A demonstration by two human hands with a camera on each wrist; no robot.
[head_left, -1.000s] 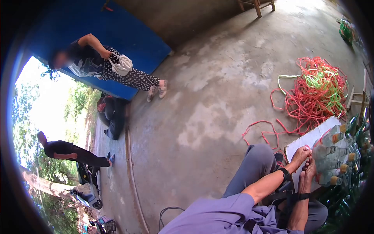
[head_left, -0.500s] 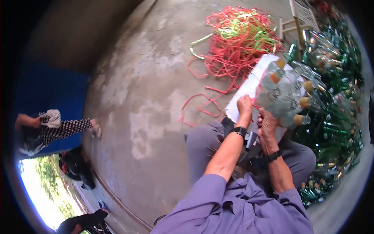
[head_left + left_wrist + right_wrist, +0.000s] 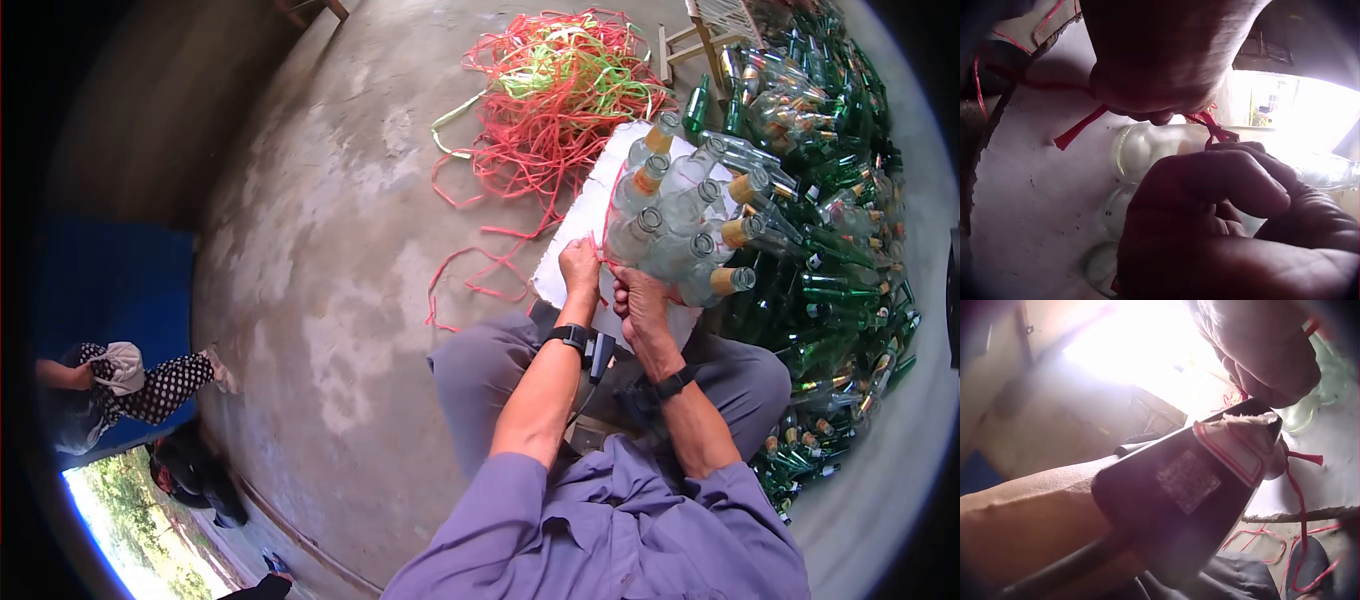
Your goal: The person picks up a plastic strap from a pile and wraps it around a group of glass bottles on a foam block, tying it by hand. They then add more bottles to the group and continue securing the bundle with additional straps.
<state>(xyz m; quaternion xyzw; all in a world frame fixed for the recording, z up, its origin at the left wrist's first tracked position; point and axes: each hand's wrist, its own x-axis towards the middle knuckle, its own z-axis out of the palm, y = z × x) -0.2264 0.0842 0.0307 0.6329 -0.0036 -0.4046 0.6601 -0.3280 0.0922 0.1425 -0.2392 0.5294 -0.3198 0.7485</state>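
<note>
A bundle of clear glass bottles (image 3: 685,225) stands upright on a white board (image 3: 575,235) in front of the person's lap, with red plastic strap round it. At the bundle's near side, my left hand (image 3: 580,268) pinches the strap (image 3: 603,256). Close beside it, my right hand (image 3: 645,305) grips the strap with curled fingers. A short strap end (image 3: 1079,128) sticks out past the fingers in the left wrist view. From the hands a longer length (image 3: 1302,519) hangs over the board's edge in the right wrist view.
A tangled heap of red and green strap (image 3: 570,100) lies on the concrete floor beyond the board. Many green and clear bottles (image 3: 840,250) are piled at the right. A wooden chair (image 3: 690,45) stands behind. Another person (image 3: 150,380) is at the far left.
The head view has swung toward the bottles, so the doorway and people shift to the left edge. Both hands stay together at the strap by the bundle.
</note>
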